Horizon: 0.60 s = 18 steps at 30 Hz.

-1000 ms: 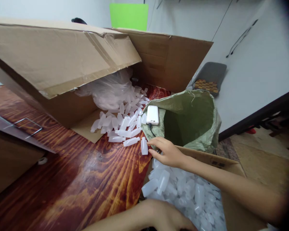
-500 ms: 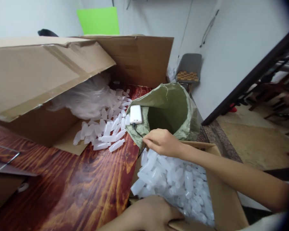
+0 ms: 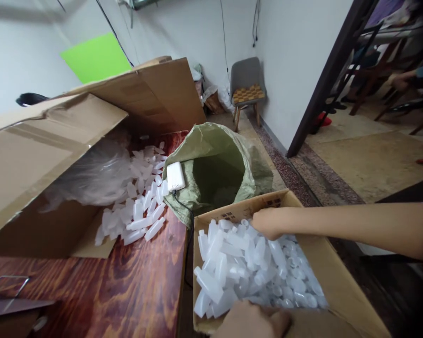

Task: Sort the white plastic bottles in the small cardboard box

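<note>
At the bottom centre, the left hand (image 3: 252,321) grips the near rim of a cardboard box (image 3: 333,277), steadying it. Mid-frame, the right hand (image 3: 268,223) dips into its small translucent bottles (image 3: 243,265); its grip is hidden. Beyond, a green sack (image 3: 257,166) gapes, with more bottles (image 3: 141,206) spilled at left.
</note>
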### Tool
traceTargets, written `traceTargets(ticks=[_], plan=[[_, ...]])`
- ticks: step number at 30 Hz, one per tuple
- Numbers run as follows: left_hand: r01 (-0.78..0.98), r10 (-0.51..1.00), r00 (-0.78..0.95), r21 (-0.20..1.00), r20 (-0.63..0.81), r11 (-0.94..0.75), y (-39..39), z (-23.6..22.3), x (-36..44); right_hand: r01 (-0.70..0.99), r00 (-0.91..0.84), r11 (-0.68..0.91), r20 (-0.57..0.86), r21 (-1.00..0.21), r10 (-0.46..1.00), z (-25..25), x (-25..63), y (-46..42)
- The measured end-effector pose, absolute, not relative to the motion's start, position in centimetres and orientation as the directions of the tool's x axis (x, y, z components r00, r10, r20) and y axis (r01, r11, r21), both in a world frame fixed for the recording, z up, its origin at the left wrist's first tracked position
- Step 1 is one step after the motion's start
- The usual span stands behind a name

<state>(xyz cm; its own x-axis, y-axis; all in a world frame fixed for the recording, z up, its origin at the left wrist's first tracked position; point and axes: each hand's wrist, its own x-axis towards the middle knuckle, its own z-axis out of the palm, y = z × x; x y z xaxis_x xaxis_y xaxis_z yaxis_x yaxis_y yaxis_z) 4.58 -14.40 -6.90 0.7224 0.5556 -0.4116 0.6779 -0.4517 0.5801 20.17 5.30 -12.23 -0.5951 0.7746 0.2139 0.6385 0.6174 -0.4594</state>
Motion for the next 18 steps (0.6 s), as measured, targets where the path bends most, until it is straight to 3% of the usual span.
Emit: traceTargets(ticks=[5,8,10,14,16,18], plan=[[0.652,0.649,0.709,0.607,-0.275,-0.454,-14.3,-5.9,2.8,0.619,-0.774,0.667,-0.180,-0.415,0.607,-13.9,19.5,5.6],[0.696,0.815,0.564,0.607,-0.132,-0.384,-13.9,-3.7,0.8,0.604,-0.797,0.706,-0.314,-0.371,0.517,-13.4,19.1,5.6],[0.837,0.941,0.327,0.491,-0.093,-0.242,-13.4,-2.1,-0.6,0.590,-0.797,0.736,-0.385,-0.332,0.465,-12.4,18.8,5.3],[0.997,0.958,-0.064,0.016,-0.279,0.071,-12.3,-0.4,-2.6,0.554,-0.781,0.798,-0.479,-0.236,0.401,-9.2,18.1,4.2],[0.989,0.925,-0.143,-0.092,-0.352,0.118,-12.0,-0.5,-2.8,0.534,-0.774,0.826,-0.495,-0.179,0.394,-7.2,17.7,3.5],[0.986,0.915,-0.155,-0.109,-0.372,0.122,-12.1,-0.8,-2.5,0.517,-0.763,0.847,-0.513,-0.120,0.393,-5.5,17.6,3.1]])
